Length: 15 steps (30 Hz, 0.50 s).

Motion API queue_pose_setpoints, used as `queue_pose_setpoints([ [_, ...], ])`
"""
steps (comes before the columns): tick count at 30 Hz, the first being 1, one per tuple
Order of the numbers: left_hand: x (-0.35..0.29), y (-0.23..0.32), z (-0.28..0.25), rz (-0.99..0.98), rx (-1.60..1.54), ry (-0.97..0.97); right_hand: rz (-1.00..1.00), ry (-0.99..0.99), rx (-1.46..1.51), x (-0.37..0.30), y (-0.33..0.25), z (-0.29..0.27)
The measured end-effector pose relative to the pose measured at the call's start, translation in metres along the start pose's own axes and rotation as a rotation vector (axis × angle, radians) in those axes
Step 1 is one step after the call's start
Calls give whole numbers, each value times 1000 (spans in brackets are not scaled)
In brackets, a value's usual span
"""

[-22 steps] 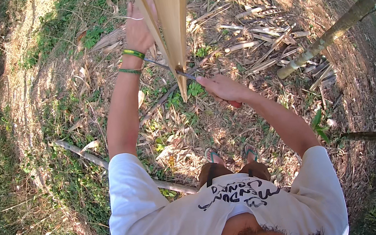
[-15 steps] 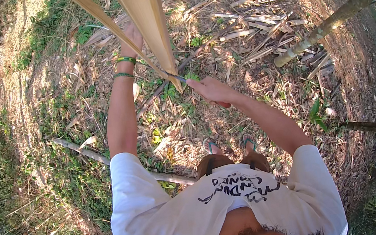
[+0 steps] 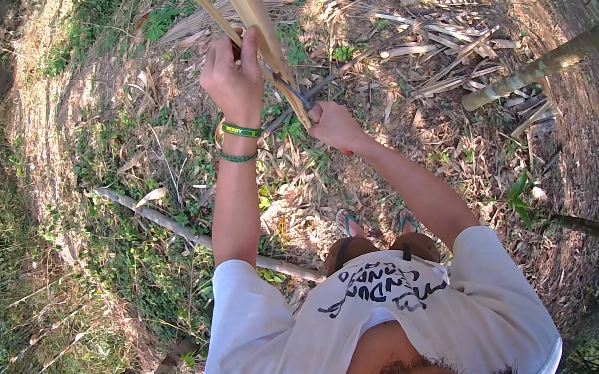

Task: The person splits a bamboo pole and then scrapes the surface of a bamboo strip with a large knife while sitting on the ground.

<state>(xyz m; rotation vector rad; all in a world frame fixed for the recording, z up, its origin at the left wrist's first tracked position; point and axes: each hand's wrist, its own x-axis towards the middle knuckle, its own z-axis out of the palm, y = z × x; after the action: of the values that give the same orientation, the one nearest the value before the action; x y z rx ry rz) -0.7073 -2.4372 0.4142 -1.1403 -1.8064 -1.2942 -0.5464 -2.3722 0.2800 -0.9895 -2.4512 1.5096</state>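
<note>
I look down past the person's white shirt (image 3: 261, 347) at two bare hands working out in front, in the upper middle of my view. The left hand (image 3: 233, 81) is raised, thumb and fingers closed on the narrow strip (image 3: 206, 3) of a pale split stalk (image 3: 248, 1). The stalk slants down from the top edge, its wider part just right of that thumb, and the two parts draw together toward a lower end beside the right knuckles.

In the right hand (image 3: 337, 129) I see the fist wrapped around the handle of a knife (image 3: 307, 100); a bit of reddish handle shows under the palm. The blade reaches up and left into the stalk where the parts meet, and I cannot make out its far tip against the wood. A green and yellow wristband (image 3: 241, 130) circles the left wrist, with a green cord (image 3: 237, 157) just below it.

Under the hands I have ground strewn with dry leaves and low green plants. A heap of pale cut pieces (image 3: 448, 41) lies beyond the right hand, near a slanting trunk (image 3: 545, 65), and a long branch (image 3: 165, 219) lies to the left of the sandals (image 3: 349, 224)
</note>
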Motion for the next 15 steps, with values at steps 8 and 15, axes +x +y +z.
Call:
queue_pose_setpoints([
  [8,-16,-26,-46,-238,-140,12,263,-554,781,18,24,-20],
  [15,-12,-34,-46,-98,76,11,-195,165,-31,-7,27,39],
])
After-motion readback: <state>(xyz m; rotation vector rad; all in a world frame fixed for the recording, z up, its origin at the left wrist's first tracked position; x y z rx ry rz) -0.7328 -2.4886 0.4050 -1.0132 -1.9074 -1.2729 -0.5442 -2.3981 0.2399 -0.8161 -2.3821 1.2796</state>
